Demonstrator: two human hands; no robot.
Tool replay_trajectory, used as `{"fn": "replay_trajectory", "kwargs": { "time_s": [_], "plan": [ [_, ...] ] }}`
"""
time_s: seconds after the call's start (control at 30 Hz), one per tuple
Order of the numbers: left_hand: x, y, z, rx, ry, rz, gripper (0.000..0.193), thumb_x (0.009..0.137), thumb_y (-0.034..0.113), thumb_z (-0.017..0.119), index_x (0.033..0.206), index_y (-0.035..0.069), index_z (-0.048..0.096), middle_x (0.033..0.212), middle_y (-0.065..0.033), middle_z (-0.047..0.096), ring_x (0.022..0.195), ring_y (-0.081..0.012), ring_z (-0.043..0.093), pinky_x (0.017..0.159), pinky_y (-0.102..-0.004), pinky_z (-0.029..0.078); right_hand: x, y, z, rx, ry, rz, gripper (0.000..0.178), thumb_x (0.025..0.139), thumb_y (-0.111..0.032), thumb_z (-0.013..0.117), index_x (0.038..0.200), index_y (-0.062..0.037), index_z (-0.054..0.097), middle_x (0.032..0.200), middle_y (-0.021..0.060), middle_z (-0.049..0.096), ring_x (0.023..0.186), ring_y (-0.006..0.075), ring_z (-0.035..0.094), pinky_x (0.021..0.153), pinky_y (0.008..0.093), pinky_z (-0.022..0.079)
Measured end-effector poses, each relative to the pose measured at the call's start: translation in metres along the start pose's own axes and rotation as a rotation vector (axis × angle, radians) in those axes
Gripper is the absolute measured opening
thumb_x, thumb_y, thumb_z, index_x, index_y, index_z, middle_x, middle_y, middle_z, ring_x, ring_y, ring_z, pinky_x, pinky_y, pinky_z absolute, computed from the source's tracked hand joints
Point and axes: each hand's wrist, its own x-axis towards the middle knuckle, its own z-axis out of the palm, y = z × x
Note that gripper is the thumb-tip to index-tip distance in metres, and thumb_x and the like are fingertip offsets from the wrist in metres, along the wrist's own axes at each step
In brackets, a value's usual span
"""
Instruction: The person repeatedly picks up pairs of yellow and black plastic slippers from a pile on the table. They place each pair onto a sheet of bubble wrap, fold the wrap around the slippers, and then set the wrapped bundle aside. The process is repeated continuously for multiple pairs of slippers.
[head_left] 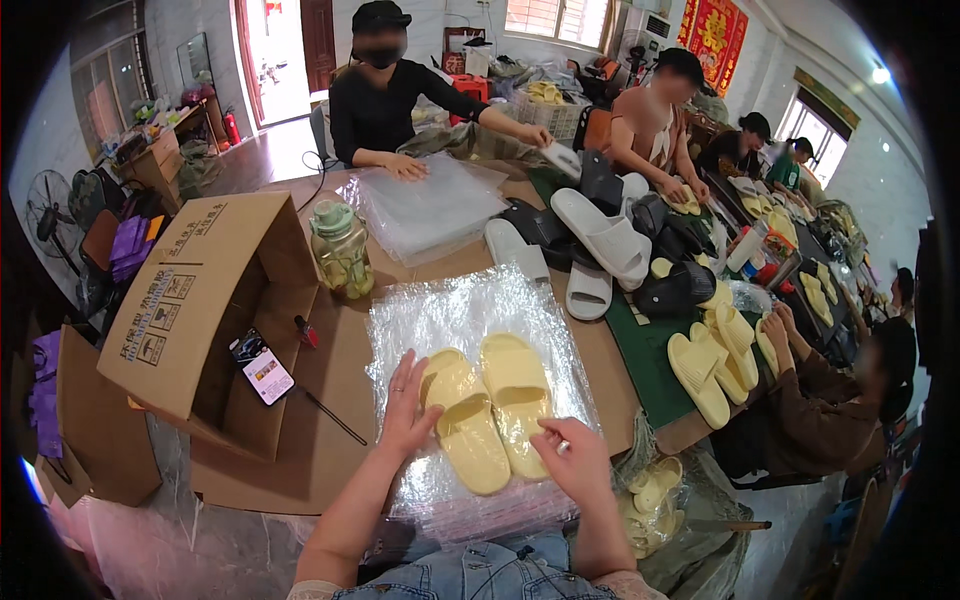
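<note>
A pair of pale yellow slide slippers, the left slipper (472,452) and the right slipper (517,400), lies side by side in front of me. Glossy highlights suggest clear film over them. Beneath is a stack of clear plastic bags (420,320). My left hand (405,408) rests along the left slipper's outer side, fingers stretched and thumb against its edge. At the outer edge of the right slipper, my right hand (575,458) has its fingers curled and thumb and forefinger pinched together. What lies in that pinch, if anything, is too small to make out.
An open cardboard box (215,290) stands left, with a phone (262,368) at its opening. Behind are a glass jar (341,250) and more plastic bags (430,205). Grey slippers (605,240) and yellow slippers (700,375) pile up at right. Several co-workers sit around the table.
</note>
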Motion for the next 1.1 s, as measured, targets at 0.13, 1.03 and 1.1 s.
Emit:
{"fn": "replay_trajectory", "kwargs": {
  "time_s": [0.13,1.03,1.1],
  "plan": [
    [-0.001,-0.024,0.004,0.029,-0.057,-0.052,0.071,0.096,0.037,0.060,0.156,0.006,0.039,0.162,-0.0252,0.033,0.151,-0.0433,0.028,0.124,-0.0501,0.022,0.035,0.030,0.056,-0.318,0.046,-0.092,0.051,0.083,-0.045,0.080,0.110,-0.0021,0.070,0.088,0.0154,0.070,0.083,0.0318,0.070,0.069,0.0413,0.055],
    [0.002,0.003,-0.003,0.281,-0.228,-0.168,0.064,0.089,0.029,0.072,0.144,0.001,0.054,0.159,-0.0231,0.041,0.150,-0.0414,0.031,0.124,-0.0466,0.026,-0.131,0.222,-0.084,-0.316,1.165,0.317,0.026,0.093,-0.016,0.069,0.080,0.0012,0.055,0.062,0.0060,0.044,0.060,0.0179,0.040,0.057,0.0352,0.039],
    [0.003,0.005,-0.003,0.319,-0.236,-0.163,0.063,0.090,0.028,0.071,0.144,0.000,0.053,0.159,-0.0229,0.040,0.150,-0.0409,0.031,0.124,-0.0461,0.026,-0.175,0.269,-0.112,-0.456,1.318,0.479,0.030,0.095,-0.021,0.069,0.082,0.0023,0.057,0.063,0.0077,0.049,0.061,0.0202,0.044,0.060,0.0388,0.041]
  ]
}}
